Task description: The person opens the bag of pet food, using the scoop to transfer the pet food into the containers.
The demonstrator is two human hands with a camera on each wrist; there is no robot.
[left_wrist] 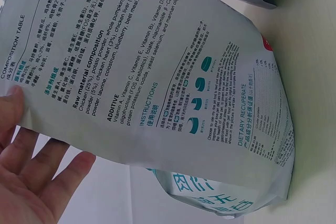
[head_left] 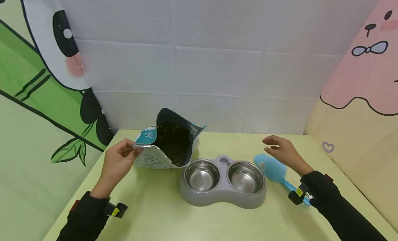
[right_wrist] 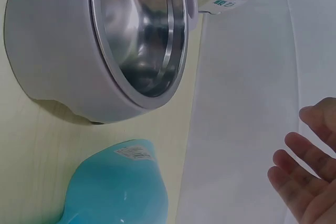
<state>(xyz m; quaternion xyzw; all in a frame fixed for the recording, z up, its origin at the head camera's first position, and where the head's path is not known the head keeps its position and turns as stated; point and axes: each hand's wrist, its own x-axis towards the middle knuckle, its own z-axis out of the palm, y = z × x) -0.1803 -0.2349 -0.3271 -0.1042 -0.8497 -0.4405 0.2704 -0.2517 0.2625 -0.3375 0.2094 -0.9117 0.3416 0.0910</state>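
Observation:
My left hand (head_left: 119, 161) pinches the upper edge of an opened pet food bag (head_left: 147, 155) between thumb and fingers. Dark brown kibble (head_left: 172, 142) shows inside its wide mouth. In the left wrist view, the printed side of the bag (left_wrist: 142, 77) fills most of the picture. My right hand (head_left: 287, 154) hovers above a blue scoop (head_left: 272, 167) with loosely bent fingers and nothing in them. The scoop lies face down on the table, its handle partly hidden by the wrist. Between bag and scoop stands a grey double bowl stand (head_left: 222, 196).
Two steel bowls, a left one (head_left: 202, 177) and a right one (head_left: 245, 179), sit in the stand with bare shiny bottoms. The pale yellow table (head_left: 155, 213) ends at a white cloth backdrop (head_left: 217, 75). Printed cartoon panels flank it on both sides.

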